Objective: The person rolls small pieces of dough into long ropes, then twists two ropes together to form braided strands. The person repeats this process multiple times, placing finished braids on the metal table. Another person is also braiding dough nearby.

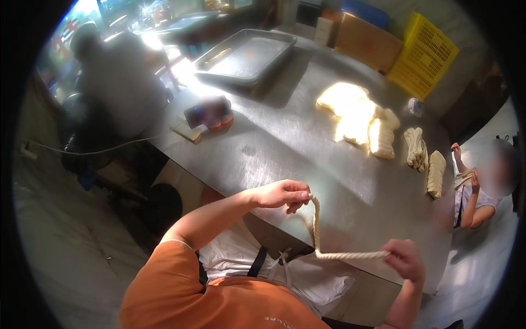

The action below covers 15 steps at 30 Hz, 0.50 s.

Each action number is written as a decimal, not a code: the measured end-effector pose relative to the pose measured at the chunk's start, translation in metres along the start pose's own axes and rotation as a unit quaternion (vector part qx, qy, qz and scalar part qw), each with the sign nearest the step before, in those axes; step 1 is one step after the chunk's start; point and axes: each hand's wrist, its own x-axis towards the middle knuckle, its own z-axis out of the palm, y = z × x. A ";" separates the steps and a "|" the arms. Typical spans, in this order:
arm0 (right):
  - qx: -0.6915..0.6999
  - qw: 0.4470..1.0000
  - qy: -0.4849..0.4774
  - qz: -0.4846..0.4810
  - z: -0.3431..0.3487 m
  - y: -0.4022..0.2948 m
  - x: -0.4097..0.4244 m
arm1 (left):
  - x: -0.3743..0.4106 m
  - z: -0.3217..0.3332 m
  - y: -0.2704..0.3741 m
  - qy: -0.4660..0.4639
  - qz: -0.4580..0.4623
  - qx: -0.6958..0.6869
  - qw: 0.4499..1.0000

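Observation:
A twisted rope of pale dough (317, 230) hangs between my hands above the near edge of the steel table (271, 144). Its one end is pinched in the fingers of my left hand (285, 194). My right hand (404, 257), lower and farther right, grips the other end. The rope drops from the left hand, bends sharply, then runs almost level to the right. Beyond my hands lie a large dough mass (349, 109), brightly sunlit, a ridged dough block (382, 133), a bundle of dough strands (416, 149) and another ridged dough piece (436, 174).
A metal tray (263, 61) with twisted dough at one side stands at the far left. Nearer are a blurred red container (218, 117), a cardboard box (365, 41) and a yellow crate (425, 55). One person (119, 82) sits left; another (478, 205) holds dough strands right.

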 end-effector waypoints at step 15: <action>-0.325 0.880 0.148 0.312 0.168 0.137 -0.089 | -0.065 -0.131 -0.016 0.291 0.195 0.706 0.616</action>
